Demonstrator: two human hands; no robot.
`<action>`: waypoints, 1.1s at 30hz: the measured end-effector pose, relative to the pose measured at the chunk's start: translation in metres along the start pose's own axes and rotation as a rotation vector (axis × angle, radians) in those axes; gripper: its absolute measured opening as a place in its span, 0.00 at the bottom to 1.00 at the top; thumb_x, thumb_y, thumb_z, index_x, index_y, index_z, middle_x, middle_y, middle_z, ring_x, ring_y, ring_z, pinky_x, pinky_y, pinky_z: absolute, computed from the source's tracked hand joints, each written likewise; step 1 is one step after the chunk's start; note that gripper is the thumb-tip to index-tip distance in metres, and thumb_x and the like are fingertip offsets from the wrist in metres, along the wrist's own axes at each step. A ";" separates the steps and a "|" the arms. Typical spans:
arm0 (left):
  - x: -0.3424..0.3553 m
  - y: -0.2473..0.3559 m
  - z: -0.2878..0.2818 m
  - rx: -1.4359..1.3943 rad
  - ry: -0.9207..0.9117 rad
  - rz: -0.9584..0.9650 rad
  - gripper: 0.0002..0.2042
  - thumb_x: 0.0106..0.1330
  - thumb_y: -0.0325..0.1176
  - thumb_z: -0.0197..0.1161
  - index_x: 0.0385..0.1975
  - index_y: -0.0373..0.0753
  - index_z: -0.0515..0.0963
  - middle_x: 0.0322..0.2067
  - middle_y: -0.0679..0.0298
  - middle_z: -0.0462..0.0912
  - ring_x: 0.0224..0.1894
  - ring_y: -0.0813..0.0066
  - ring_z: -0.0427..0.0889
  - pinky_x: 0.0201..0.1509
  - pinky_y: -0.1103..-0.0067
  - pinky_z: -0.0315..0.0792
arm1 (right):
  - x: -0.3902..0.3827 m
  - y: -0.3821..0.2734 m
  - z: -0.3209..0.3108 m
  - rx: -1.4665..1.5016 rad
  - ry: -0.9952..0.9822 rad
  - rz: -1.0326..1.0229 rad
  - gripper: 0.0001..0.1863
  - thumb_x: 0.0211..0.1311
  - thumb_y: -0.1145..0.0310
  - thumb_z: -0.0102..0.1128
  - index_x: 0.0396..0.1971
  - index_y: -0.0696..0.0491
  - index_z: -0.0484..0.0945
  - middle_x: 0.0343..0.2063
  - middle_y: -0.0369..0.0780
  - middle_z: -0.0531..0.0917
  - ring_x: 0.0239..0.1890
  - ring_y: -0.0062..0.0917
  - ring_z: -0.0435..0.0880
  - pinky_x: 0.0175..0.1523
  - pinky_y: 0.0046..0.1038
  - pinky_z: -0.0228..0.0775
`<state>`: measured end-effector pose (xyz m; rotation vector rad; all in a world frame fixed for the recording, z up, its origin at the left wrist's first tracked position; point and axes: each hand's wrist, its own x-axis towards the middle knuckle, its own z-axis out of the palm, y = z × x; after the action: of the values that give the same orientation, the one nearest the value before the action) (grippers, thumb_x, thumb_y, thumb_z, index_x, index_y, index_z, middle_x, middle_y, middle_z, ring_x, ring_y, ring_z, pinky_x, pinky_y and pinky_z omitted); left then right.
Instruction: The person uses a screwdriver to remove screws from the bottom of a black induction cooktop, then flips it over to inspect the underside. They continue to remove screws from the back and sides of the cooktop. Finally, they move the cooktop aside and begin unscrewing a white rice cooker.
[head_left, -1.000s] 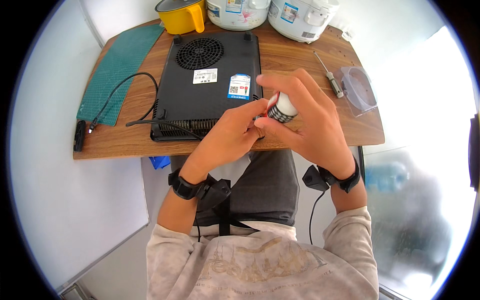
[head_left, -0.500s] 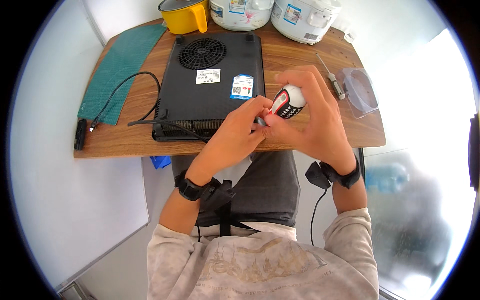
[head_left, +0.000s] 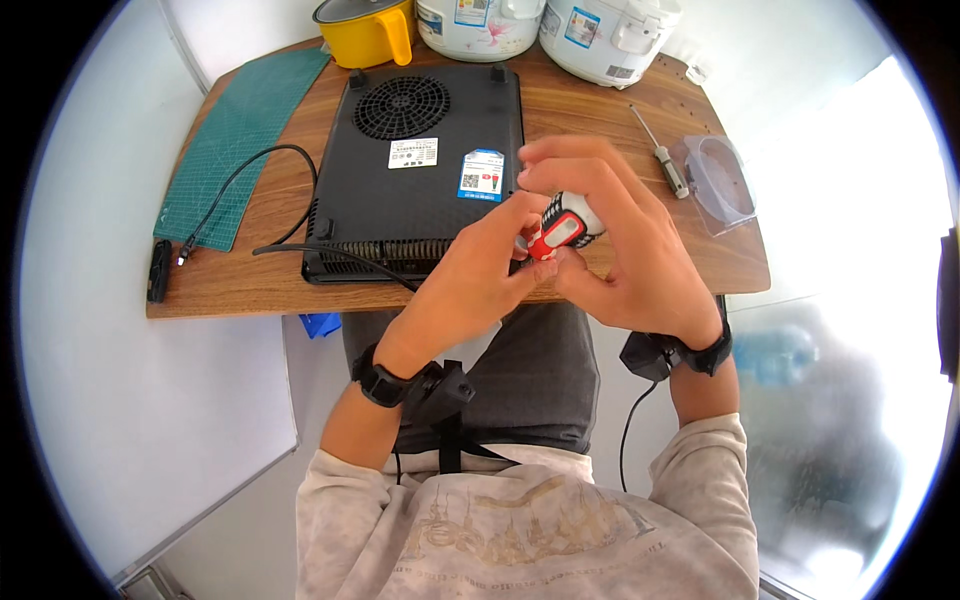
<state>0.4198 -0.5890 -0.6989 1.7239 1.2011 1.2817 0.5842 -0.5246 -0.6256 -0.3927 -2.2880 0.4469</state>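
A stubby handheld tool (head_left: 566, 228) with a white, red and black body, perhaps an electric screwdriver, is held between my hands above the table's front edge. My left hand (head_left: 478, 255) pinches its grey front end between thumb and fingers, which hide most of that end. My right hand (head_left: 640, 240) cups the white rear end, thumb against the red part, with the upper fingers curved and raised off it. Left of it, a black appliance (head_left: 375, 200) lies with its vented underside up, fan grille at the far end. Its black cord (head_left: 300, 243) trails left over the table.
A green cutting mat (head_left: 235, 130) covers the table's left side. At the right lie a screwdriver (head_left: 670, 172) and a clear plastic piece (head_left: 722, 185). A yellow pot (head_left: 365, 40) and two white cookers (head_left: 480, 35) line the back. A small black object (head_left: 159, 270) sits at the left edge.
The tool has turned in my hands, so its red side with the pale oval now shows more. My right fingers have shifted left, and both hands stay by the appliance's near right corner.
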 end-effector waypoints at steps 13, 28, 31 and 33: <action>-0.005 0.014 -0.001 -0.040 0.009 -0.099 0.14 0.71 0.24 0.60 0.54 0.38 0.71 0.42 0.57 0.80 0.49 0.63 0.81 0.52 0.69 0.77 | -0.006 0.000 -0.014 0.068 0.027 0.142 0.25 0.52 0.60 0.78 0.48 0.51 0.77 0.37 0.36 0.84 0.25 0.32 0.84 0.30 0.27 0.76; -0.021 -0.001 -0.010 0.366 0.088 -0.015 0.07 0.69 0.27 0.60 0.44 0.37 0.78 0.48 0.60 0.78 0.56 0.59 0.76 0.63 0.68 0.70 | -0.032 -0.004 -0.032 -0.063 0.156 0.532 0.23 0.55 0.62 0.79 0.43 0.53 0.75 0.23 0.38 0.84 0.25 0.22 0.85 0.31 0.24 0.76; -0.022 -0.003 -0.014 0.340 0.066 -0.050 0.07 0.70 0.27 0.60 0.44 0.37 0.78 0.49 0.60 0.77 0.56 0.59 0.76 0.63 0.68 0.70 | -0.044 0.003 -0.034 -0.230 0.178 0.530 0.21 0.57 0.62 0.78 0.41 0.54 0.75 0.24 0.38 0.84 0.24 0.20 0.84 0.32 0.23 0.76; -0.022 -0.007 -0.015 0.342 0.048 -0.029 0.07 0.70 0.27 0.59 0.44 0.37 0.78 0.48 0.60 0.77 0.56 0.59 0.76 0.63 0.68 0.70 | -0.058 0.017 -0.035 -0.185 0.228 0.629 0.20 0.58 0.62 0.77 0.39 0.55 0.75 0.24 0.37 0.83 0.24 0.18 0.83 0.30 0.22 0.76</action>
<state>0.4011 -0.6067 -0.7083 1.9124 1.5389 1.1564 0.6515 -0.5260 -0.6466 -1.2070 -1.9546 0.4649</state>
